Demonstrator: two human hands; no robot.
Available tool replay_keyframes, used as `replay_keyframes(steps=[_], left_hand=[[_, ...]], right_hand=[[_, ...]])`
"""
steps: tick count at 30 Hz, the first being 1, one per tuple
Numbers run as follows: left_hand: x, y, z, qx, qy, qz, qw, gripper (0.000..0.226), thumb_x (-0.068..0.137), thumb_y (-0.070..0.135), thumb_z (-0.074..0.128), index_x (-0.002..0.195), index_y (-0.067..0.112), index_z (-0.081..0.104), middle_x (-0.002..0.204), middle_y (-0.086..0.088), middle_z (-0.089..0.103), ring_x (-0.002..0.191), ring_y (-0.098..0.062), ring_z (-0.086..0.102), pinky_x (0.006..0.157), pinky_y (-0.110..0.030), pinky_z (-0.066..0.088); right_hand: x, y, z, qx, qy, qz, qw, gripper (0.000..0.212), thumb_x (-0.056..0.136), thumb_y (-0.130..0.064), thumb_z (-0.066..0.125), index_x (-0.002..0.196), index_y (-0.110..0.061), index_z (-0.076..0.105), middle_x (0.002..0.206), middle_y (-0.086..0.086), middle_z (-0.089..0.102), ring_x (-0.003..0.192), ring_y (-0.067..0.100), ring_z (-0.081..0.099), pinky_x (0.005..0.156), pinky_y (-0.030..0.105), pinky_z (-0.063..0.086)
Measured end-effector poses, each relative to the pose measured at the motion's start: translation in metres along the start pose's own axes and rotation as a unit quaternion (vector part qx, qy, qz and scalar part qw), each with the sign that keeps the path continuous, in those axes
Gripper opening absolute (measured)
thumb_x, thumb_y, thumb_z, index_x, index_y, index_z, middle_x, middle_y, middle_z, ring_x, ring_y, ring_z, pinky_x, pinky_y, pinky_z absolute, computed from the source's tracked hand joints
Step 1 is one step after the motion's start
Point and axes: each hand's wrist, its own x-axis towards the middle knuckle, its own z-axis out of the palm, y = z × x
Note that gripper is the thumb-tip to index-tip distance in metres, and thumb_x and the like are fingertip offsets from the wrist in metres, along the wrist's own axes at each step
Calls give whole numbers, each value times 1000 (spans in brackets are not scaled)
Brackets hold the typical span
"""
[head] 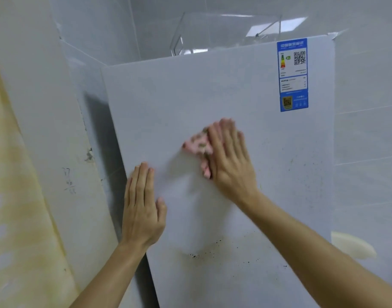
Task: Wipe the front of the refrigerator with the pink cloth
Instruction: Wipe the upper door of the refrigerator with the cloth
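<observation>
Your right hand (pixel 229 156) flat, fingers straight, pressing the pink cloth (pixel 198 146) on the refrigerator (pixel 268 185) door mid-height, your left hand (pixel 141 207) spread flat at the door's left edge, dark specks (pixel 204 252) lower down, blue label (pixel 293 74) top right

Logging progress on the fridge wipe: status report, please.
Right hand flat, pressing pink cloth on refrigerator front. Left hand flat on door. Dark specks lower down. Nothing blocking.
</observation>
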Motion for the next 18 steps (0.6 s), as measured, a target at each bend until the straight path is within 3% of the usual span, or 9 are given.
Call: replay_keyframes(steps=[4,8,11,13,15,18], left_hand=[[6,12,7,-18,14,11,1000,74,93,9,48,161,-4,22,172,-18,17,161,-31,14,131,-52,14],[8,25,18,-35,10,18,999,82,81,2,47,160,-5,26,172,-19,19,161,-32,15,132,-50,10],[7,35,23,-30,6,27,999,77,86,7,42,160,-5,25,171,-20,19,161,-33,15,132,-51,11],[8,39,26,-23,1,31,999,74,91,12,42,161,-3,24,172,-19,18,161,-33,15,131,-53,13],[10,41,27,-19,-1,32,999,73,94,17,43,162,-3,23,173,-18,16,161,-32,14,131,-54,15],[14,44,26,-8,6,27,1000,72,95,19,44,161,-2,25,173,-17,16,162,-30,13,132,-50,12]], right_hand=[[-4,-5,3,-7,28,52,998,57,113,-31,32,161,0,30,170,23,23,160,41,18,132,51,14],[-95,-9,11,14,-49,-75,996,58,108,-32,45,160,-7,36,169,20,25,160,39,20,130,52,21],[-148,11,2,-26,-119,-194,973,53,111,-33,39,161,-14,38,169,16,29,160,33,23,127,48,29],[-143,22,-4,-36,-128,-226,965,52,113,-34,35,162,-14,38,169,14,30,159,31,25,129,45,26],[-114,34,-10,-29,-112,-203,972,55,113,-37,36,162,-12,36,169,17,28,159,32,25,131,44,21],[-40,64,-22,-12,-28,-71,997,60,112,-40,35,162,-6,31,169,21,24,159,37,23,132,46,14]])
